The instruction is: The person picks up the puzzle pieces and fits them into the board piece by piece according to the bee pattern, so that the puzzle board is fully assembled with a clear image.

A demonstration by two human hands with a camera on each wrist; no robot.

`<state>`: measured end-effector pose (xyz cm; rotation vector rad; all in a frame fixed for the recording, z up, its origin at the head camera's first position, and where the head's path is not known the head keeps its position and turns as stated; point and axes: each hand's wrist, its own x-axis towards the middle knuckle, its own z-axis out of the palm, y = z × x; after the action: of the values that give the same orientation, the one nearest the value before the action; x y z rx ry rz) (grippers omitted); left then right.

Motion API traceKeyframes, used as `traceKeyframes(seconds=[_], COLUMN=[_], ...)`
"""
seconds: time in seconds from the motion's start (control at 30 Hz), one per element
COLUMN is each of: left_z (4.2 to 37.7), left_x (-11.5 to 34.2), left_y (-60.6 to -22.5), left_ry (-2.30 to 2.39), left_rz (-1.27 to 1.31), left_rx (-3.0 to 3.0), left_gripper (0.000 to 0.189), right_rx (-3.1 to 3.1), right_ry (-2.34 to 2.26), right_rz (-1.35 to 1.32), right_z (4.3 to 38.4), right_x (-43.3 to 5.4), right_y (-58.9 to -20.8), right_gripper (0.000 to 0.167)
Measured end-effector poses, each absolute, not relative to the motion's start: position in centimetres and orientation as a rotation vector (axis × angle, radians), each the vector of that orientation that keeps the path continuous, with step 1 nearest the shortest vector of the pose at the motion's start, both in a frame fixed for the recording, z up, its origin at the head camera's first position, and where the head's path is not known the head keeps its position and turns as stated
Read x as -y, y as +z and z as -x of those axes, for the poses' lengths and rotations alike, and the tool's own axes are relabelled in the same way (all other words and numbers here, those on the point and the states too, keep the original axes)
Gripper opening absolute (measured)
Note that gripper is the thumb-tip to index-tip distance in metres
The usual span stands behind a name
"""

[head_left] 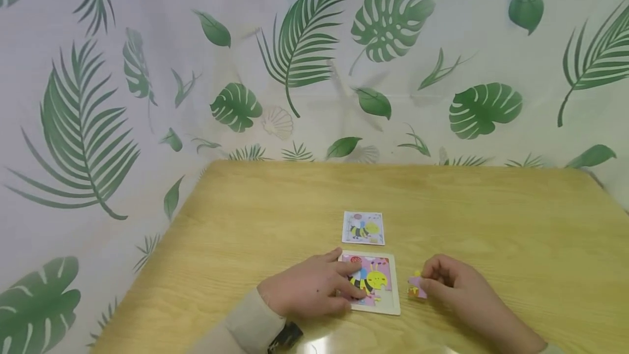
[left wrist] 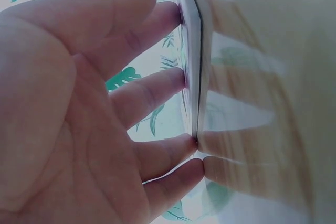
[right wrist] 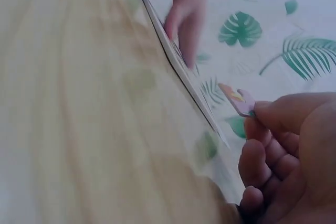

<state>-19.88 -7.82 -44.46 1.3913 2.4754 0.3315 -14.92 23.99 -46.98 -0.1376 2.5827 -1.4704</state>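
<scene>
A square bee jigsaw puzzle [head_left: 377, 279] in a pale frame lies flat on the table. Its lower right corner shows bare board where a piece is absent. My left hand [head_left: 314, 285] rests on the puzzle's left side, fingers spread and fairly straight; in the left wrist view its fingertips [left wrist: 176, 77] touch the frame and the table. Just right of the frame, my right hand [head_left: 454, 288] pinches a pink, yellow and orange puzzle piece [head_left: 416, 286] between thumb and fingers. The right wrist view shows the piece [right wrist: 239, 100] held up off the table, apart from the frame.
Behind the puzzle lies a small square picture card [head_left: 363, 228] with the same bee. The wooden table [head_left: 275, 206] runs back to a leaf-printed white curtain or wall covering [head_left: 314, 141]. A dark band [head_left: 285, 337] circles the left wrist.
</scene>
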Motion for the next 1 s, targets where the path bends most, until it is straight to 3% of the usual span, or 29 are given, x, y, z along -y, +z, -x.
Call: traceKeyframes(seconds=[0.17,0.53,1.0], left_z=[20.2,20.3,19.9], left_x=[7.7,7.2,7.3], left_y=[-44.1,-43.5,-43.9], left_ry=[0.334,0.349,0.305], left_rz=[-1.424,-1.411,-1.413], left_rx=[-2.468,-2.488,-2.496], left_gripper=[0.032,0.032,0.033], right_rx=[-2.593,-2.729,-2.814], right_ry=[-1.469,-1.272,-1.168], right_rz=[0.251,0.437,0.424], right_z=[15.4,15.9,15.8], right_x=[-21.6,-18.9,-17.6], right_y=[-46.6,-46.6,-47.3], right_gripper=[0.030,0.006,0.010])
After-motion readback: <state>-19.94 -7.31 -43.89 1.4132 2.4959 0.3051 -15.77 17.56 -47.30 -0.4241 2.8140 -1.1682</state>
